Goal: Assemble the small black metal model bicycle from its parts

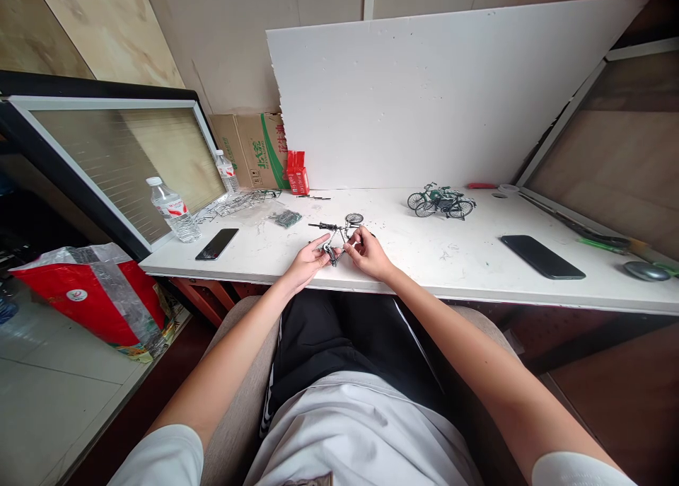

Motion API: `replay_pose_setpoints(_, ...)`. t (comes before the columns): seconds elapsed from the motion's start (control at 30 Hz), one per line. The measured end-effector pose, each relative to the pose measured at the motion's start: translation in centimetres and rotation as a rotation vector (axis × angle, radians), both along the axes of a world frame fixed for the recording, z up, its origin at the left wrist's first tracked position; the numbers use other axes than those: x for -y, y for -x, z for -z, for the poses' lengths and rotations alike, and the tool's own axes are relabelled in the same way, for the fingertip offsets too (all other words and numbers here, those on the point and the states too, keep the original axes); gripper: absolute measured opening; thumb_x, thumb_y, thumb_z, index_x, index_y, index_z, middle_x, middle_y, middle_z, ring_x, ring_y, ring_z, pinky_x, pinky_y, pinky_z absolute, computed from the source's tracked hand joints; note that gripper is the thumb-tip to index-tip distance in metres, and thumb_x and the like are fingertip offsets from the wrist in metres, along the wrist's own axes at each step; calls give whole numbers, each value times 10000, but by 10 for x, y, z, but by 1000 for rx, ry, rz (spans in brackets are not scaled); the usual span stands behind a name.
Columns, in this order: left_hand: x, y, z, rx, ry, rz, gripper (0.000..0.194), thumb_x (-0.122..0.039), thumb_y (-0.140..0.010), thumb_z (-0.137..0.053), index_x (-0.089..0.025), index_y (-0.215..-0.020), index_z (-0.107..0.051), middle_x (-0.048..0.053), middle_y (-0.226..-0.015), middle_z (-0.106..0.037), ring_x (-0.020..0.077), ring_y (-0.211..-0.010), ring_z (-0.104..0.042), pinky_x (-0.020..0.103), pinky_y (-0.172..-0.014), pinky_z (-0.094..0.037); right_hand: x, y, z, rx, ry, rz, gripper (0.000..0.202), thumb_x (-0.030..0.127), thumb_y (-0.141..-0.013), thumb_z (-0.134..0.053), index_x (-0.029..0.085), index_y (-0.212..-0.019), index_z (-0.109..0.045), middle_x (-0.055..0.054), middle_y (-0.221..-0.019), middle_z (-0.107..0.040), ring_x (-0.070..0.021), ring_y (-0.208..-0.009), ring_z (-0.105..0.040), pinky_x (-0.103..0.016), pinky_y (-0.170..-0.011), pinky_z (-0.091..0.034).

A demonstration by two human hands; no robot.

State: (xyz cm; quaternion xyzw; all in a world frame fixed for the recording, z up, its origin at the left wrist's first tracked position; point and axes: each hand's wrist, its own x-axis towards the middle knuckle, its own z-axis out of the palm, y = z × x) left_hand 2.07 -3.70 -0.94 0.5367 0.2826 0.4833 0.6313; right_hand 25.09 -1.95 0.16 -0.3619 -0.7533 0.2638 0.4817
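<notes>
Between my hands, near the table's front edge, is a small black model bicycle frame with parts fitted to it. My left hand is closed around its left side. Pinched on the frame's right side is my right hand, its fingertips partly hiding what they touch. Just beyond my fingers a small spoked wheel lies on the table. A thin dark part sits left of it, close to the frame; I cannot tell whether it is attached.
Two or so model bicycles stand at back right. A bag of small parts and part sprues lie left. Phones flank me. A water bottle, red box and carton stand left.
</notes>
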Motion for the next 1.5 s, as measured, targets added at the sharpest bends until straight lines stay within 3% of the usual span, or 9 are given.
replay_pose_setpoints(0.3,-3,-1,2,-17,-14,-4,875,-253,-848,-869,-153,-1619,-468,163,-1204,-771,256,-1183,-685,363,-1007,-488,1,0,-1,-29,-5,-25,362,464,-973,-645,274,-925,-341,-15,-909,-607,-176,-668,-515,-346,-614,-435)
replay_pose_setpoints(0.53,0,0,-1,3,12,-9,956,-204,-835,-861,-185,-1665,-388,127,-1162,-764,207,-1039,-694,352,-959,-514,2,0,-1,-10,-31,-22,364,467,-975,-639,273,-924,-336,-17,-910,-611,-174,-667,-504,-339,-619,-426)
replay_pose_setpoints(0.7,0,1,-1,14,27,-9,986,-193,-837,-859,-196,-1679,-347,125,-1156,-766,210,-1057,-690,352,-950,-511,2,0,-2,6,-44,-19,362,465,-976,-634,270,-917,-335,-9,-896,-585,-161,-650,-464,-324,-612,-409)
replay_pose_setpoints(0.93,-4,3,2,4,7,41,845,-211,-838,-871,-168,-1597,-503,133,-1157,-751,206,-1061,-669,347,-988,-486,2,1,-1,-21,-25,-24,358,442,-956,-655,271,-926,-341,-11,-909,-610,-166,-667,-492,-321,-620,-415)
replay_pose_setpoints(1.2,-2,1,-1,-38,-31,26,822,-253,-850,-863,-172,-1591,-516,137,-1175,-756,221,-1135,-665,340,-1008,-499,4,2,-4,-3,24,-13,375,487,-956,-649,272,-930,-342,-16,-907,-627,-166,-648,-497,-334,-618,-439)
replay_pose_setpoints(1.5,-4,-5,6,-120,-74,-100,649,-316,-826,-891,-131,-1413,-684,183,-1320,-726,224,-1000,-702,434,-1038,-540,6,5,-3,-11,90,-100,480,538,-888,-743,280,-964,-345,22,-912,-541,-130,-613,-494,-312,-576,-442)
